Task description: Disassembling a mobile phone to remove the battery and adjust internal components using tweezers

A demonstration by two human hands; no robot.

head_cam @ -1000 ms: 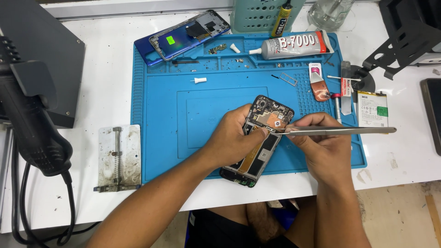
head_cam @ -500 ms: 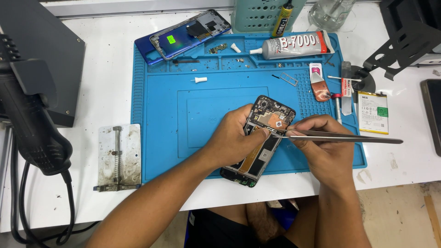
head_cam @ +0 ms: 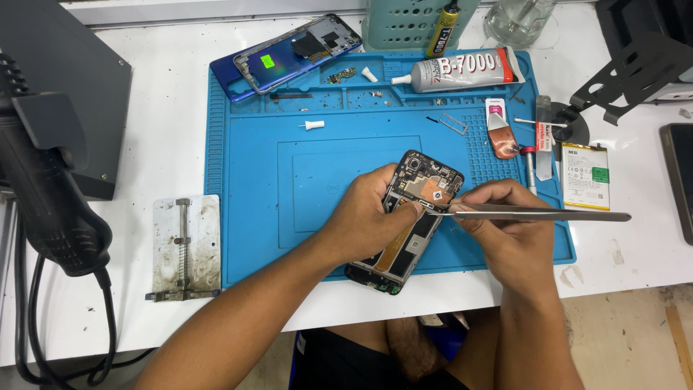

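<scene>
While the opened phone (head_cam: 408, 224) lies tilted on the blue mat (head_cam: 253, 180), it is gripped by the left hand (head_cam: 372, 217) — metal tweezers (head_cam: 534, 214) are pinched in the right hand (head_cam: 505, 231), tips touching its frame. At twelve o'clock a glue tube (head_cam: 462, 70) is seen — at three, a battery (head_cam: 585, 175).

A phone repair workbench: blue silicone work mat (head_cam: 289, 188), glue tube (head_cam: 462, 72), hot-air gun (head_cam: 50, 209), opened phones.
</scene>
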